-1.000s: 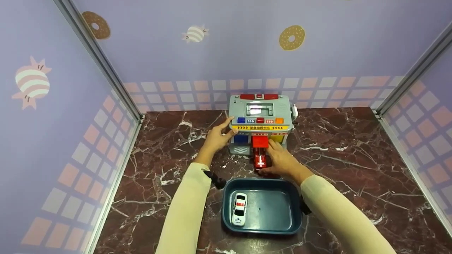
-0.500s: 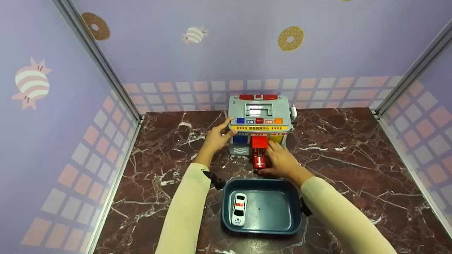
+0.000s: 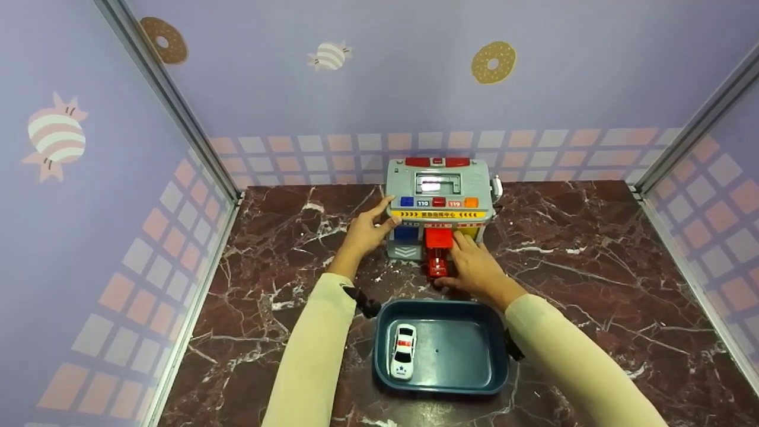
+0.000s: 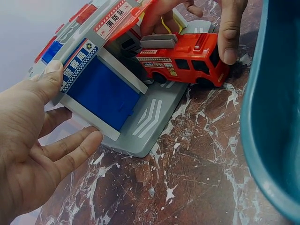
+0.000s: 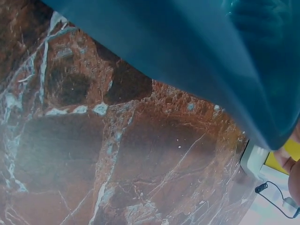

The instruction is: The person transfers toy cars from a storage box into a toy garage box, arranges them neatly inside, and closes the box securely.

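A grey toy station [image 3: 440, 209] with coloured roof buttons stands upright at the far side, its blue left door [image 3: 407, 233] down and its red middle door [image 3: 439, 238] raised. A glossy red fire engine [image 3: 438, 265] sits upright in that middle bay — rear under the raised door, nose pointing near — its grey ladder [image 4: 159, 41] lying flat on top.
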A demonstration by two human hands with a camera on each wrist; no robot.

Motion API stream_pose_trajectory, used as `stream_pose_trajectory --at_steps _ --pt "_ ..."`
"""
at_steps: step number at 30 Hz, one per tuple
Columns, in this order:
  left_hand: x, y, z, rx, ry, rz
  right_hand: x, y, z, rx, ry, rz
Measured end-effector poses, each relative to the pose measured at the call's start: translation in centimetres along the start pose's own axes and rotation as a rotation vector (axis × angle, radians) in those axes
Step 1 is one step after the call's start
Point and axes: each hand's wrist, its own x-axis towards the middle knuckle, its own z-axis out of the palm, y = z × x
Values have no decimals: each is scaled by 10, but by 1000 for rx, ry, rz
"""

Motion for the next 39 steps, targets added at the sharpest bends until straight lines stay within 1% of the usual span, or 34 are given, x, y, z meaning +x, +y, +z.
stream_pose_trajectory --at_steps 6,14,20,25,27,31,39 --pt "0 -2 0 -19 -6 -11 -3 -1 2 -33 22 25" --pt "2 -4 0 -20 -12 -9 -7 -7 4 -192 124 42" --pt "1 -3 0 -44 -15 -14 -10 -11 5 -280 204 30" --pt "0 -3 0 -44 -10 -9 -11 -12 5 -346 240 4" --pt "0 -3 0 -41 -7 -6 -10 -12 5 -368 247 -7" --pt "0 -3 1 -36 -6 -3 -8 -11 5 -377 253 -16" --pt "0 -1 1 -32 -16 -5 -3 -9 1 -340 178 20"
